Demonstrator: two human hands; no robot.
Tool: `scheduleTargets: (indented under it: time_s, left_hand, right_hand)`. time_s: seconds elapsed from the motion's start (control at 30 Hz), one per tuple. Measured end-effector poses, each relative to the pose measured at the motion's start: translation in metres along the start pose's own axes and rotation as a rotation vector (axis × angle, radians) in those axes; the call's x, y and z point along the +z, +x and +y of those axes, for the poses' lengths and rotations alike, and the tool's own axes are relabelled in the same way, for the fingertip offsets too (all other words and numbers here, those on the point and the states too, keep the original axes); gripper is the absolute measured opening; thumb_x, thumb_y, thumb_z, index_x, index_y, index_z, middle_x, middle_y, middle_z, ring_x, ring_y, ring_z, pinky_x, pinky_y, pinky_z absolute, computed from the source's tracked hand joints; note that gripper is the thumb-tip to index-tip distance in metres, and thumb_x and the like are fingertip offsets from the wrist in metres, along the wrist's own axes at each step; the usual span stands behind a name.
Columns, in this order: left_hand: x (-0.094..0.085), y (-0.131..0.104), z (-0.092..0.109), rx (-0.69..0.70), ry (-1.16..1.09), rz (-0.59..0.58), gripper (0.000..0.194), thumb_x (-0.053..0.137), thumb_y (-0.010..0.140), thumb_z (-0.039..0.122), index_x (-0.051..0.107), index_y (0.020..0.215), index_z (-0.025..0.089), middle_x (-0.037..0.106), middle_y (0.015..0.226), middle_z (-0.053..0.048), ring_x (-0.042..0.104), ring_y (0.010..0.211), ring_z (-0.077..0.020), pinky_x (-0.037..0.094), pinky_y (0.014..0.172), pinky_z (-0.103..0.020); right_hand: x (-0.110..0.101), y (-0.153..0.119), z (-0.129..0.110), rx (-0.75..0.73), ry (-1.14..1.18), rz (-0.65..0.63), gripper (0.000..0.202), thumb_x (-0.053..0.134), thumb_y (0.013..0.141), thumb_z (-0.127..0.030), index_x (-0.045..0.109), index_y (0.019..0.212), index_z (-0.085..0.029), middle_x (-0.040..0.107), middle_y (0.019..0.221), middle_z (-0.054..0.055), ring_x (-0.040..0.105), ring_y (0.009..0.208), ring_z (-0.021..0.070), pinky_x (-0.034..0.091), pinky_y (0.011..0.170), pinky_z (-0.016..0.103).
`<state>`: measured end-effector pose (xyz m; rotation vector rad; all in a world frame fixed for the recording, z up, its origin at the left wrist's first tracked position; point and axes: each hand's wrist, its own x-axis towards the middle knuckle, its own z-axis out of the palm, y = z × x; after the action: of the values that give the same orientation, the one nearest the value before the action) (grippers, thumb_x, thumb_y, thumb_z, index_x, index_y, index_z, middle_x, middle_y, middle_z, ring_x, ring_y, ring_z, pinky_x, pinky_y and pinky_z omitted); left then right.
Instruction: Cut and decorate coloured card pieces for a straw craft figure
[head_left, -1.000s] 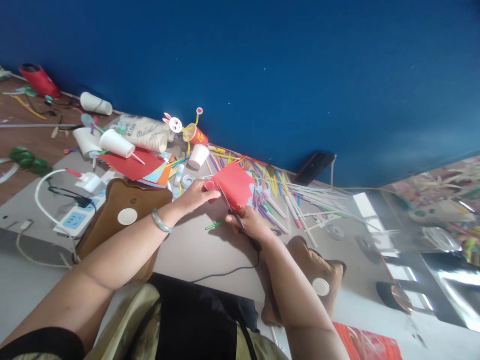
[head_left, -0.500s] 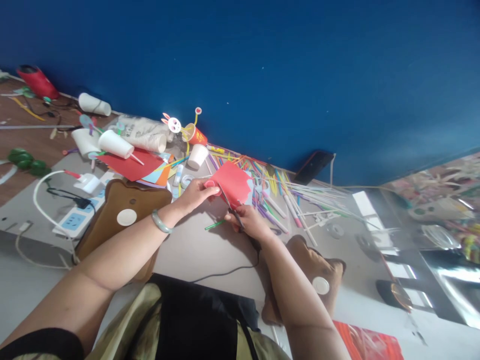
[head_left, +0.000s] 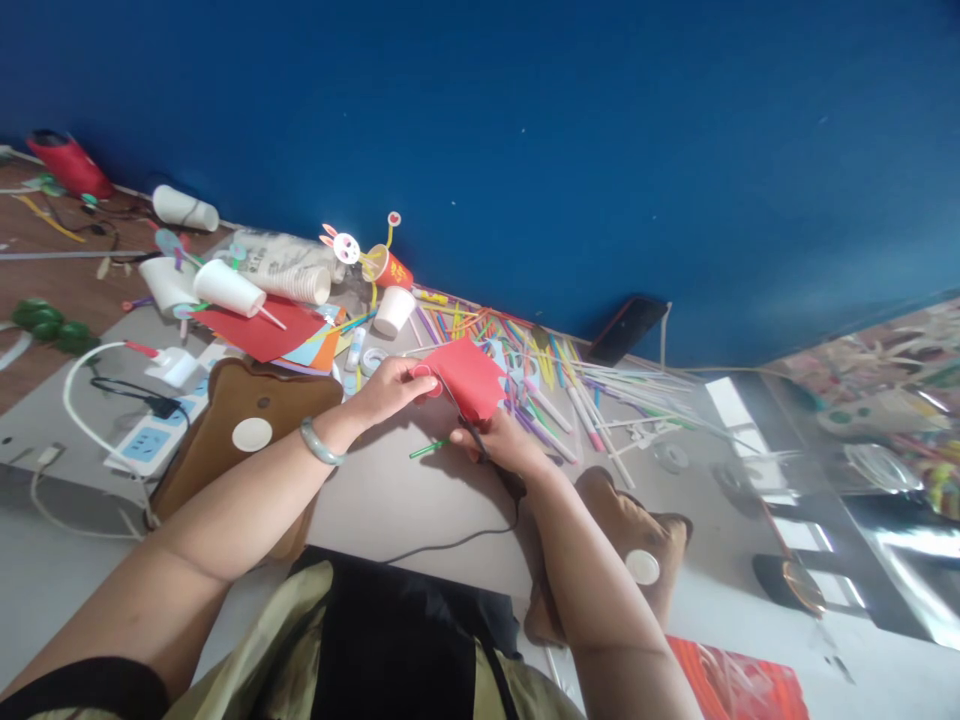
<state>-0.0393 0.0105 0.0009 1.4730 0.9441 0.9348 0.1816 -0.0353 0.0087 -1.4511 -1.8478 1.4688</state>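
Note:
A sheet of red paper (head_left: 471, 376) with a jagged right edge is held up over the table. My left hand (head_left: 394, 388), with a bangle at the wrist, pinches the paper's left edge, where a pale curved outline shows. My right hand (head_left: 501, 440) is closed around a pair of dark scissors (head_left: 472, 430), their blades at the lower left part of the paper. Fingers and paper hide part of the scissors. A short green stick (head_left: 429, 449) lies on the table just below, between the hands.
Pipe cleaners and straws (head_left: 570, 390) spread along the wall. White paper cups (head_left: 229, 288), coloured paper (head_left: 262, 330) and a rabbit-decorated red cup (head_left: 391, 268) stand left. A power strip (head_left: 154, 435) and brown cushions (head_left: 251, 400) flank my arms. A phone (head_left: 628, 328) leans on the wall.
The red paper has tilted slightly and shifted a little down and right. The scissor blades show less, against the paper. Both hands keep their grip.

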Motion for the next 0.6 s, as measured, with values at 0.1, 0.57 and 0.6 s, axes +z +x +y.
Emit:
scheduleTargets:
  time_s: [0.1, 0.57, 0.6]
  left_hand:
    - [-0.001, 0.0, 0.0, 0.006, 0.05, -0.017, 0.025, 0.061, 0.079, 0.034, 0.061, 0.062, 0.016, 0.059, 0.06, 0.0, 0.054, 0.061, -0.0127, 0.041, 0.06, -0.025]
    - [0.002, -0.003, 0.007, -0.06, -0.03, -0.101, 0.018, 0.061, 0.075, 0.028, 0.063, 0.064, 0.015, 0.064, 0.064, -0.002, 0.057, 0.062, -0.0125, 0.045, 0.061, -0.024]
    - [0.002, -0.002, 0.007, -0.063, -0.035, -0.102, 0.017, 0.062, 0.075, 0.028, 0.063, 0.064, 0.015, 0.064, 0.064, -0.002, 0.057, 0.062, -0.0124, 0.046, 0.061, -0.024]
  right_hand:
    - [0.0, -0.001, -0.002, -0.032, -0.006, 0.008, 0.046, 0.074, 0.074, -0.059, 0.054, 0.064, -0.019, 0.053, 0.05, -0.003, 0.045, 0.048, 0.0105, 0.035, 0.05, 0.025]
    - [0.001, -0.003, -0.01, -0.046, -0.035, 0.019, 0.051, 0.071, 0.075, -0.061, 0.049, 0.052, -0.022, 0.051, 0.046, -0.001, 0.046, 0.049, 0.0129, 0.038, 0.053, 0.028]
    - [0.001, -0.002, -0.009, -0.037, -0.015, 0.011, 0.051, 0.072, 0.074, -0.062, 0.05, 0.053, -0.021, 0.051, 0.045, -0.002, 0.045, 0.048, 0.0124, 0.036, 0.051, 0.027]
